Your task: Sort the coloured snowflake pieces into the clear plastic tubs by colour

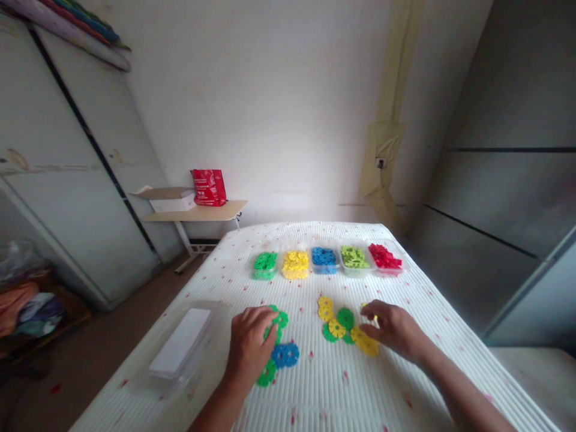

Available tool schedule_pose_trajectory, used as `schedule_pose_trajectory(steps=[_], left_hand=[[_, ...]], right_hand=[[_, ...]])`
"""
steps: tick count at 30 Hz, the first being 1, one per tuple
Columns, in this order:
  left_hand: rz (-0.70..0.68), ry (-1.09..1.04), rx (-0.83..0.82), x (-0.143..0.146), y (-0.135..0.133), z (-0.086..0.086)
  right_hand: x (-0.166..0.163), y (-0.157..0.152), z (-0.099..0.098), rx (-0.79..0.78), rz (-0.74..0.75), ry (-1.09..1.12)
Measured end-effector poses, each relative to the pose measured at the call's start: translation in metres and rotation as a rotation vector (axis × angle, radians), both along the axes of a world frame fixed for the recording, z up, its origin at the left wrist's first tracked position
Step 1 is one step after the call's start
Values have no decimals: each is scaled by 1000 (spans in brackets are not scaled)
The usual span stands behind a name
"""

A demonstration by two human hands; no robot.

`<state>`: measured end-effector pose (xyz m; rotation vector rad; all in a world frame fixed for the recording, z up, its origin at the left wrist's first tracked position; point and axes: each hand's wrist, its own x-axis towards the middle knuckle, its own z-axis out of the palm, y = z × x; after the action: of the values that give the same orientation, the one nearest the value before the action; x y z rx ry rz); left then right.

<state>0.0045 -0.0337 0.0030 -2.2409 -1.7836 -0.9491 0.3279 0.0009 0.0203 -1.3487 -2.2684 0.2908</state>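
Plastic discs, flat, round, notched

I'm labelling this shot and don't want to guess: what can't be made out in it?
All in the head view:
- Green pieces at the left hand: partly hidden by that hand, so its grip is unclear.
- Small yellow piece behind the right hand: mostly covered by its fingers.
- Red bag: small print too blurred to read.
- Coloured bundle: cut off by the top edge.

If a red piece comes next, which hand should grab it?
Probably the right hand: it's nearer the red pieces in the rightmost box, while the left hand is farther left.
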Motion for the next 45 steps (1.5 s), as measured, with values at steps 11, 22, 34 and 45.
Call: schedule_pose_trajectory(steps=[11, 22, 34, 45], left_hand=[[35, -15, 77, -14, 3, -19], [46, -50, 97, -18, 3, -22], [24, -143, 154, -24, 9, -31], [5, -159, 158, -26, 10, -34]], right_hand=[[-13, -21, -14, -97, -53, -284], [-1, -14, -14, -167, -31, -93], [13, -4, -10, -576, 85, 303], [12, -9, -1, -793, 183, 611]])
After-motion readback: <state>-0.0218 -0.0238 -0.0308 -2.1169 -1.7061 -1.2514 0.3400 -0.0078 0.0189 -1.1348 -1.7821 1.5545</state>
